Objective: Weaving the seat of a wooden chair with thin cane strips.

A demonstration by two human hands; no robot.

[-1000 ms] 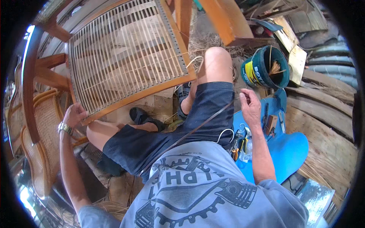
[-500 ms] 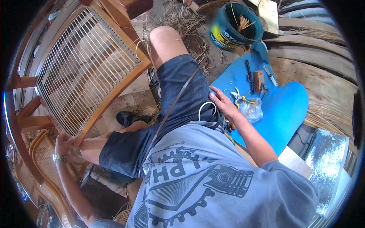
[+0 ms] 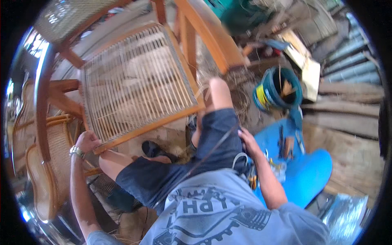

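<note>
A wooden chair's seat frame (image 3: 163,123) leans over my left knee, strung with parallel pale strands (image 3: 134,81) that run in one direction. My left hand (image 3: 88,141), with a wristwatch on the wrist, is closed around the near left corner of this frame. My right hand (image 3: 250,143) rests against the side of my right thigh, fingers stretched out and slightly blurred. A narrow dark strip (image 3: 216,146) lies slantwise across my lap, its upper end near the right fingers. Beside that hand a loop of white cord (image 3: 240,157) shows at my hip.
At my right a blue plastic sheet-like seat (image 3: 312,169) carries pliers, a brown block (image 3: 289,147) and a clear bag. Beyond it stands a dark green bucket (image 3: 267,92) with fibres inside. A cane-panelled chair (image 3: 61,159) is at the left; wooden boards (image 3: 347,116) lie at the right.
The view has swung, so the chair, bucket and blue seat sit lower and more to the right in the picture. Both hands keep about the same places on the frame and thigh.
</note>
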